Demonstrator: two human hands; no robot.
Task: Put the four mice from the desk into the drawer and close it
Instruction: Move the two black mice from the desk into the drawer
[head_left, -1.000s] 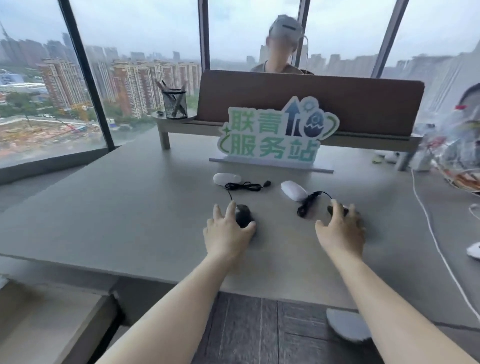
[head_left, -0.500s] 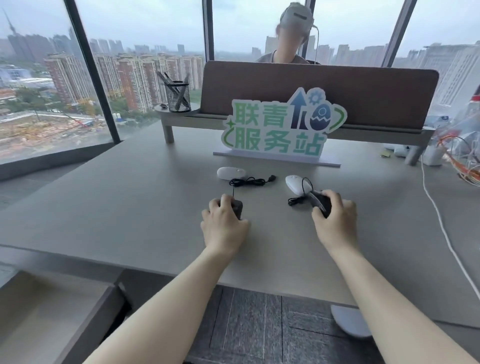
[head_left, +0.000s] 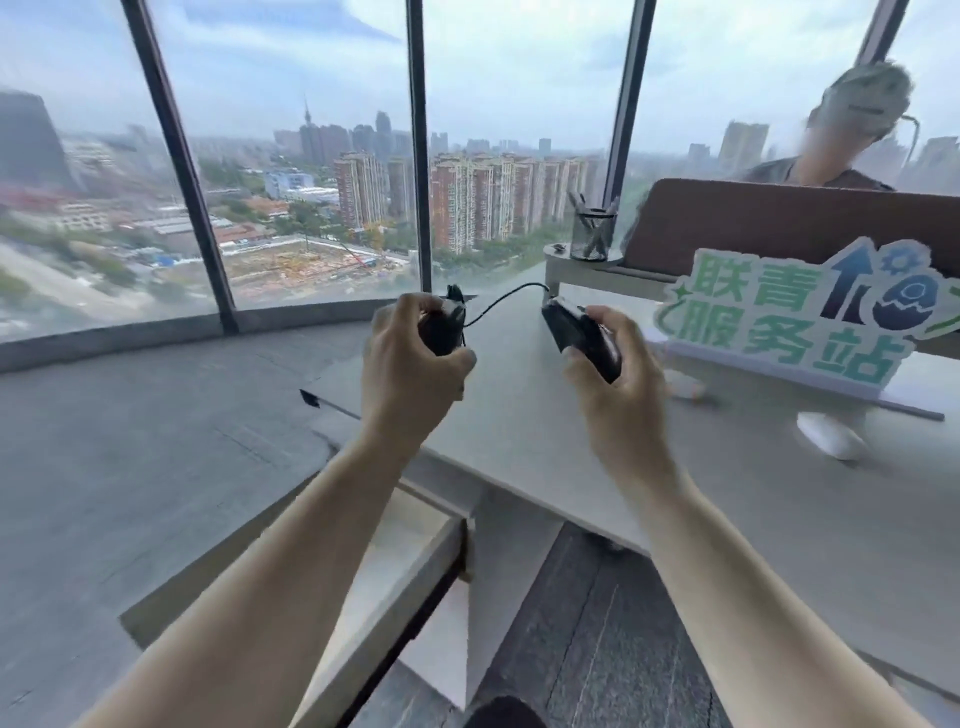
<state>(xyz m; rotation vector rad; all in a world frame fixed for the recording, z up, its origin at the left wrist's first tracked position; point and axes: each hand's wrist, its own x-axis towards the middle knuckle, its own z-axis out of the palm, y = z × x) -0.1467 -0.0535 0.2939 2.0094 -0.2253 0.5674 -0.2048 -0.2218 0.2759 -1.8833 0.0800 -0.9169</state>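
My left hand (head_left: 413, 364) is closed around a black wired mouse (head_left: 440, 328), held in the air above the desk's left corner. My right hand (head_left: 618, 379) grips a second black mouse (head_left: 576, 327), also lifted off the desk. A black cable (head_left: 506, 296) arcs between the two mice. Two white mice stay on the desk (head_left: 519, 415): one (head_left: 831, 435) at the right, another (head_left: 685, 383) partly hidden behind my right hand. The open drawer (head_left: 415, 551) is below the desk, under my left forearm.
A green and white sign (head_left: 800, 312) stands on the desk at the right, in front of a brown divider (head_left: 769, 223). A mesh pen cup (head_left: 592, 234) sits on a low shelf. Another person (head_left: 852, 130) sits behind the divider. Windows fill the left.
Both hands have lifted the black mice off the desk, and my view has swung left, bringing the open drawer under my left forearm.
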